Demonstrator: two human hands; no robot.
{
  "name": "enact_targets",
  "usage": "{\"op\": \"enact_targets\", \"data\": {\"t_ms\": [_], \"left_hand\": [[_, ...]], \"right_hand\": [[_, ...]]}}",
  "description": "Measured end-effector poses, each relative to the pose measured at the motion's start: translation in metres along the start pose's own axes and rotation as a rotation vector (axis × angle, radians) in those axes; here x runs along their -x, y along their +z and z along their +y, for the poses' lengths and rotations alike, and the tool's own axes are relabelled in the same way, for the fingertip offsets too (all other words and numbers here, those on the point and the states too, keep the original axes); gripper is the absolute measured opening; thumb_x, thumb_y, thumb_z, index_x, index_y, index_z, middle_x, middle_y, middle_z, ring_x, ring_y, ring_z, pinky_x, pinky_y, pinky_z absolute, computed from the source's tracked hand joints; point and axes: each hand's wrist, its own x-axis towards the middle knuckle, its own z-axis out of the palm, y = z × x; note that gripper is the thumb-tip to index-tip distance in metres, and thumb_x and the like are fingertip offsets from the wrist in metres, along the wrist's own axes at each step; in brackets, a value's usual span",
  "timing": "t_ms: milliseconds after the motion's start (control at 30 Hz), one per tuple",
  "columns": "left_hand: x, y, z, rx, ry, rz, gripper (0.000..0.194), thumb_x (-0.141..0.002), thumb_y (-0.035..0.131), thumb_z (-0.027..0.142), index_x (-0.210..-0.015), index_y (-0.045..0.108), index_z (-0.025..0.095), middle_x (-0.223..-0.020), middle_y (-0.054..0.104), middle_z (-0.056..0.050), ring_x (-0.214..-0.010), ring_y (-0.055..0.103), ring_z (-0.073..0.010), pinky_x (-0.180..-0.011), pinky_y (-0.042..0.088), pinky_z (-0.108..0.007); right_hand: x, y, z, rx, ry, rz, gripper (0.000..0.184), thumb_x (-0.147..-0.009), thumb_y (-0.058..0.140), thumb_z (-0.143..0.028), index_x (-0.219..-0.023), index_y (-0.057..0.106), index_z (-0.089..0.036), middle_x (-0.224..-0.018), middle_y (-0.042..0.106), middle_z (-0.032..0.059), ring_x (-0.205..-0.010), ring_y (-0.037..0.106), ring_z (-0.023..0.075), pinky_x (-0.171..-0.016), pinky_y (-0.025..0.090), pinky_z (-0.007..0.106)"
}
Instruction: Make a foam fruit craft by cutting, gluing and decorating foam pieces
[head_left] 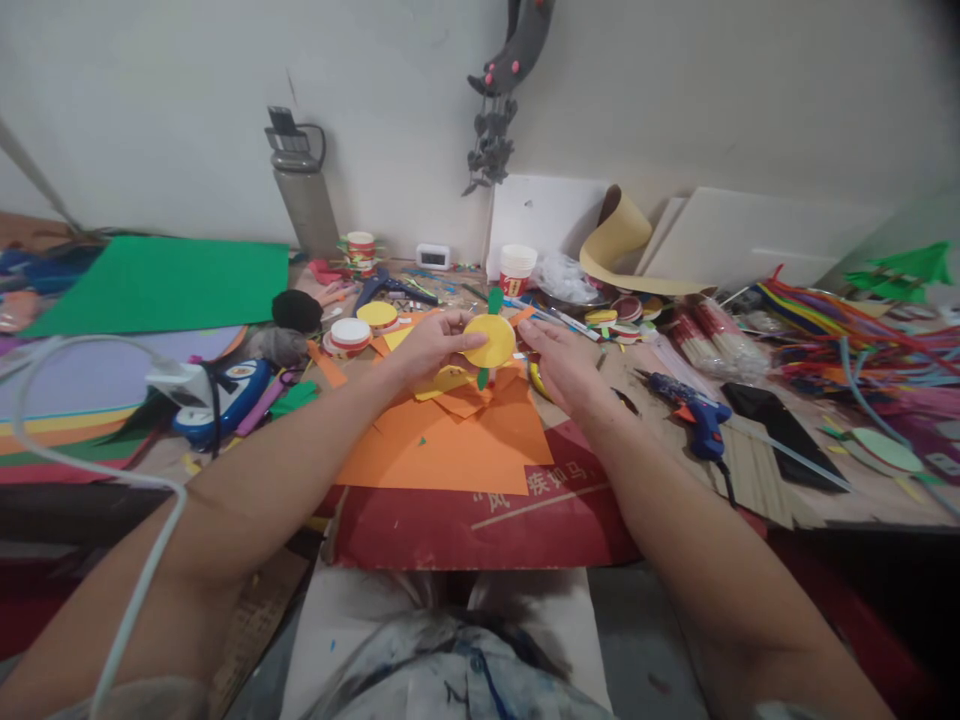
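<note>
A round yellow disc [491,343] with green paper tabs [496,299] sticking out at top and bottom is pinched in my left hand [439,345], thumb lying on its face. At the disc's right edge, my right hand [559,358] closes its fingertips on a small orange paper piece [522,315]. Whether that piece touches the disc I cannot tell. Below both hands lie orange paper sheets [442,450] and yellow paper scraps [442,385], spread over a red cardboard box [487,535].
To the right lie a blue glue gun [705,425] and a black phone-like slab [784,435]. Paper cups [517,268], round lids [349,335] and a grey bottle [304,195] stand behind. A white cable [161,550] crosses my left forearm. Green paper [172,285] lies at left.
</note>
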Motion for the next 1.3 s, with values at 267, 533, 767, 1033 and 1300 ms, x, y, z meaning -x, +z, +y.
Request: {"op": "enact_targets", "data": {"t_ms": [267, 533, 767, 1033, 1300], "left_hand": [[-0.0005, -0.0001, -0.0015, 0.012, -0.004, 0.008, 0.062, -0.055, 0.101, 0.043, -0.096, 0.068, 0.011, -0.083, 0.074, -0.004, -0.068, 0.070, -0.0138, -0.057, 0.060, -0.024], [-0.0008, -0.0015, -0.0011, -0.007, 0.000, -0.003, 0.060, -0.058, 0.100, 0.043, -0.097, 0.068, 0.011, -0.086, 0.075, -0.005, -0.069, 0.071, -0.0143, -0.061, 0.061, -0.027], [-0.0007, -0.0013, -0.0012, -0.008, 0.006, -0.007, 0.059, -0.059, 0.099, 0.043, -0.096, 0.068, 0.011, -0.084, 0.074, -0.005, -0.069, 0.071, -0.0150, -0.061, 0.062, -0.028], [-0.0001, 0.0002, -0.0007, 0.006, -0.018, 0.003, 0.056, -0.060, 0.098, 0.038, -0.098, 0.067, 0.011, -0.085, 0.074, -0.005, -0.069, 0.070, -0.0139, -0.062, 0.062, -0.027], [0.0001, 0.0005, -0.0014, 0.015, -0.008, 0.010, 0.052, -0.062, 0.098, 0.037, -0.097, 0.068, 0.011, -0.085, 0.075, -0.006, -0.070, 0.071, -0.0144, -0.061, 0.062, -0.026]], "right_hand": [[-0.0003, -0.0020, 0.0006, 0.018, -0.003, -0.027, 0.046, -0.076, 0.078, -0.067, -0.081, 0.069, -0.022, -0.084, 0.071, 0.0034, -0.087, 0.062, 0.0207, -0.082, 0.052, 0.036], [0.0011, -0.0004, -0.0003, -0.034, 0.030, 0.012, 0.041, -0.068, 0.087, -0.057, -0.075, 0.067, -0.022, -0.078, 0.066, -0.0013, -0.077, 0.056, 0.0151, -0.077, 0.048, 0.031], [0.0009, -0.0017, -0.0007, 0.004, 0.008, -0.009, 0.045, -0.069, 0.086, -0.061, -0.077, 0.066, -0.022, -0.079, 0.065, -0.0006, -0.079, 0.058, 0.0162, -0.077, 0.049, 0.032], [0.0011, -0.0006, -0.0008, 0.002, 0.024, 0.000, 0.046, -0.067, 0.087, -0.062, -0.076, 0.066, -0.022, -0.080, 0.066, -0.0002, -0.078, 0.057, 0.0158, -0.076, 0.049, 0.032], [0.0015, -0.0006, -0.0002, 0.018, 0.025, 0.008, 0.042, -0.070, 0.084, -0.059, -0.075, 0.066, -0.022, -0.081, 0.067, -0.0002, -0.079, 0.057, 0.0159, -0.077, 0.048, 0.031]]}}
